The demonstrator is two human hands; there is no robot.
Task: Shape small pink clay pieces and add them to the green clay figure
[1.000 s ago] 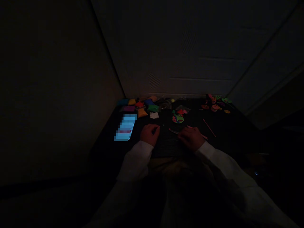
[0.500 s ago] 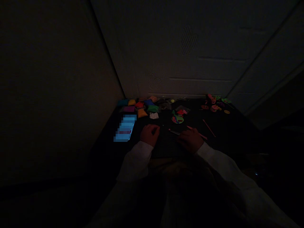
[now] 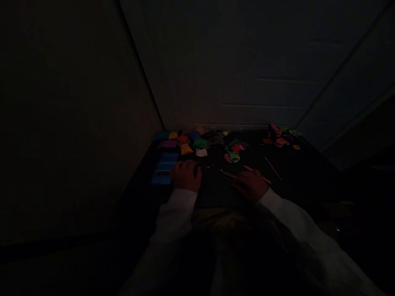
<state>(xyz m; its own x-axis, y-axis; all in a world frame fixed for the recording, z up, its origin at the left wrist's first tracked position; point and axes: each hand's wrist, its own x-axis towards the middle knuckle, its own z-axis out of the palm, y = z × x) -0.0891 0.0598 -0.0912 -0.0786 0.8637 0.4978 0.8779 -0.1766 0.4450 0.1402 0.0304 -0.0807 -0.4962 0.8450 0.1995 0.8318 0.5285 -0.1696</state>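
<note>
My left hand [image 3: 186,176] is over the right edge of a lit phone [image 3: 166,161], palm down. Its fingers are loosely bent, with a dark gap beside the thumb, and no object shows in it. Partly covered by this hand, the phone's screen is blurred into blocks. My right hand [image 3: 251,185] rests on the dark table [image 3: 216,193]. A thin pale tool [image 3: 228,174] sticks out from its left side; dimness hides whether the fingers grip it. Tiny light bits [image 3: 208,167] lie between the hands. Beyond them is a round green piece [image 3: 232,156] with coloured shapes.
Several coloured packets, among them a green packet [image 3: 200,143], an orange packet [image 3: 186,149] and a white packet [image 3: 201,152], lie at the back left. Two pink sticks, one a slim rod [image 3: 273,169], lie near my right hand. Small colourful figures [image 3: 280,142] stand back right, before a wall [image 3: 262,92].
My left hand has moved left, onto the phone's right edge. The phone screen looks dimmer, and the whole picture is darker. My right hand and the thin tool have hardly moved.
</note>
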